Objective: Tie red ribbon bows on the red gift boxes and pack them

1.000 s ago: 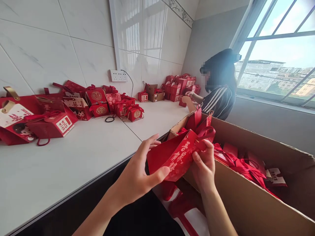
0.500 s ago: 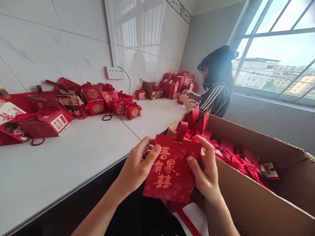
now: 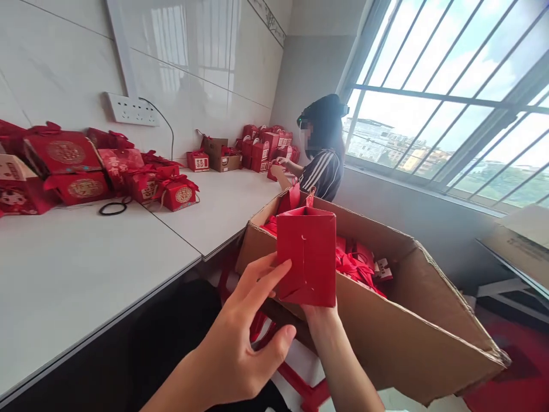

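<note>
Item, one red paper box [image 3: 319,257]: between our hands, just before the near side of the carton; plain face towards us with an upright slit, top edge parted.

Item, our left hand [image 3: 240,346]: spread wide, thumb well apart from the fingers, which touch the box's left edge without gripping it.

Item, our right hand [image 3: 319,313]: beneath and behind the same box, bearing it; its fingers are hidden, so we cannot tell how far they are closed.

Item, one large carton [image 3: 412,329]: beyond and to the right of both hands; inside, red ribbons [image 3: 358,267] and a white-labelled piece [image 3: 383,270].

Item, one bench [image 3: 98,274]: left of our left hand and running away beyond it. Upon it, farther off than that hand, we list a black loop [image 3: 112,214], a ribboned box with a round gold emblem [image 3: 182,195] and, farthest, a pile of red boxes [image 3: 260,154].

Item, one co-worker [image 3: 323,174] in a striped sleeve: well beyond our right hand, beside the bench.
</note>
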A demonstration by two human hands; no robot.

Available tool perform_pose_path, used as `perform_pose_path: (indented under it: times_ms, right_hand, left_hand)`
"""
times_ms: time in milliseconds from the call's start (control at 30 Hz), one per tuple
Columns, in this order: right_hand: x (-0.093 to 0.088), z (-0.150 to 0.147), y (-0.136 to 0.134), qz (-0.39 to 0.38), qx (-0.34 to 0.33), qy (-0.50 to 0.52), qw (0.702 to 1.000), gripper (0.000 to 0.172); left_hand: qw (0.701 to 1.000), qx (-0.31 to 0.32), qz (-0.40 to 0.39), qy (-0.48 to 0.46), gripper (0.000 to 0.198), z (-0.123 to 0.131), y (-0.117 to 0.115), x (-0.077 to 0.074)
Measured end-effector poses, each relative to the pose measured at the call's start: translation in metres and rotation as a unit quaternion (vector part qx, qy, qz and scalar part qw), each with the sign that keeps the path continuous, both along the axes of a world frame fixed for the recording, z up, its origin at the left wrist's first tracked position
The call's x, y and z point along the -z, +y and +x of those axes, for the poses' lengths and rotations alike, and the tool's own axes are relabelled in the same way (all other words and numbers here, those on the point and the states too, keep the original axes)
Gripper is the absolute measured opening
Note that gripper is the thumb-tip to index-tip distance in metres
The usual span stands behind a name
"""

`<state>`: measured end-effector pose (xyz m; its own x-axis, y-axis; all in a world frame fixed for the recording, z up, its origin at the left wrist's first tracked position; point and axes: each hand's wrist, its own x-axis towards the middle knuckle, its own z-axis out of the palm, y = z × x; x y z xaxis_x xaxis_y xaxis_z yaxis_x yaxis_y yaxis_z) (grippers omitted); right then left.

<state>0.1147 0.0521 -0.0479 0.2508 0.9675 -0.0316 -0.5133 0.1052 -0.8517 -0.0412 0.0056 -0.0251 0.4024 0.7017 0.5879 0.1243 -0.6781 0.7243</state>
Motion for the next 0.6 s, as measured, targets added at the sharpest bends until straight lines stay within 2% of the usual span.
perform_pose_path:
  times_ms: [100, 167, 233, 300, 333, 400, 467, 600]
  right_hand:
    - [-0.005, 0.019, -0.009, 0.015, 0.044, 0.031, 0.998, 0.017]
    - [-0.017, 0.043, -0.012, 0.021, 0.061, 0.036, 0.997, 0.017]
    - [-0.035, 0.077, -0.011, 0.055, 0.095, 0.032, 0.993, 0.023]
    - [-0.053, 0.114, -0.003, 0.14, 0.203, 0.017, 0.969, 0.016]
    - [-0.061, 0.131, 0.004, 0.159, 0.227, 0.014, 0.961, 0.013]
    - [-0.072, 0.161, 0.018, 0.11, 0.223, 0.017, 0.968, 0.014]
    - [-0.077, 0.181, 0.031, 0.047, 0.187, 0.016, 0.981, 0.019]
    - [-0.07, 0.195, 0.042, 0.027, 0.141, 0.034, 0.989, 0.023]
  left_hand:
    - [1.0, 0.008, 0.006, -0.022, 0.061, 0.001, 0.004, 0.002]
    - [1.0, 0.012, 0.009, -0.004, 0.056, 0.002, 0.013, 0.005]
    - [0.998, -0.006, 0.04, 0.045, 0.047, 0.007, 0.028, 0.009]
    - [0.987, -0.05, 0.107, 0.108, 0.04, 0.017, 0.051, 0.015]
    - [0.977, -0.074, 0.145, 0.136, 0.04, 0.023, 0.065, 0.02]
    - [0.958, -0.11, 0.19, 0.184, 0.043, 0.036, 0.091, 0.031]
    - [0.947, -0.142, 0.196, 0.213, 0.044, 0.048, 0.113, 0.045]
    - [0.941, -0.189, 0.198, 0.197, 0.037, 0.062, 0.134, 0.07]
